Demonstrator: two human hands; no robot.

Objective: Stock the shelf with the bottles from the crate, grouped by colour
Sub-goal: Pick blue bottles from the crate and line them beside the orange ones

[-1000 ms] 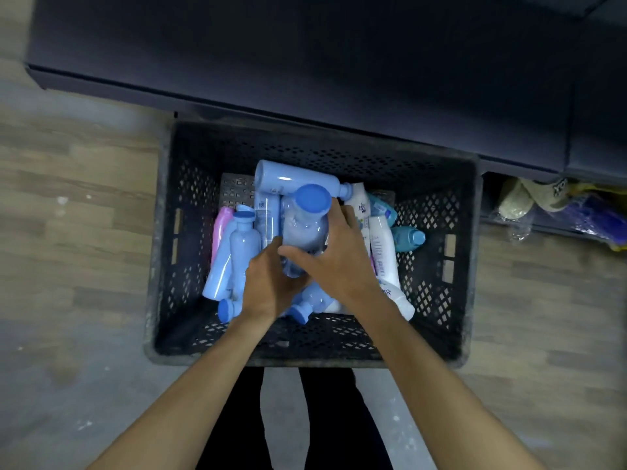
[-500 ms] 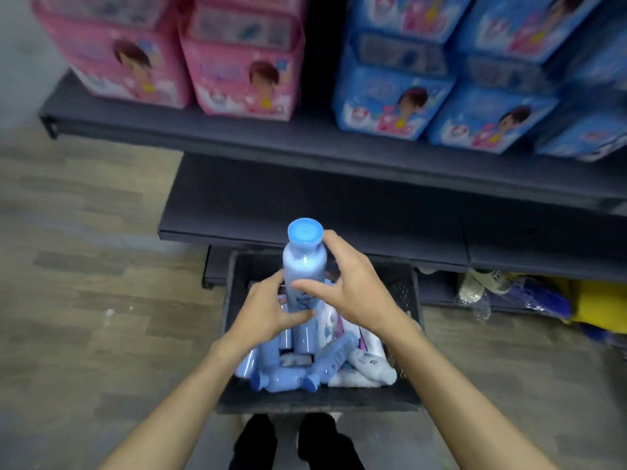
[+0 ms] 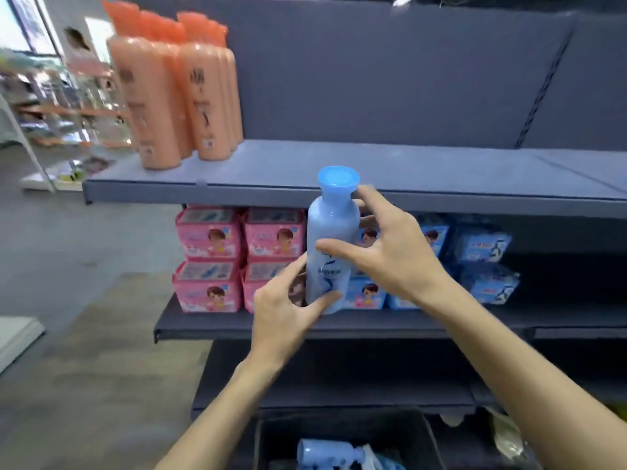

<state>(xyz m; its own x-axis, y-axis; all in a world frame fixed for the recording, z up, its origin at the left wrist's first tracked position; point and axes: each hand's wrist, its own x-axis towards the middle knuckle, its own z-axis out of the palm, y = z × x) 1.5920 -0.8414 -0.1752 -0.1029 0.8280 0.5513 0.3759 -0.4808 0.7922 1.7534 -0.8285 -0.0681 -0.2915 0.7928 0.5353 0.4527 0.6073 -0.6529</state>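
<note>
Blue bottle (image 3: 331, 245): upright, held before the shelf (image 3: 339, 193) edge. Left hand (image 3: 285, 308) at 7 o'clock, thumb and fingers clamped on its base. Right hand (image 3: 390, 252) at 3 o'clock, thumb across the label, fingers behind the neck. Orange bottles (image 3: 176, 93) at 10 o'clock; crate (image 3: 339, 432) at 6.

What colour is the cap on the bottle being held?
Bright blue cap, on a paler blue bottle; seen in the head view.

One head cam only, worn by the person, wide-angle. Faces fwd and slightly down at the shelf (image 3: 339, 195), close in. Forearms enter from bottom edge; crate (image 3: 342, 425) sits at bottom, directly below. No 2nd view, so no overlap.
</note>
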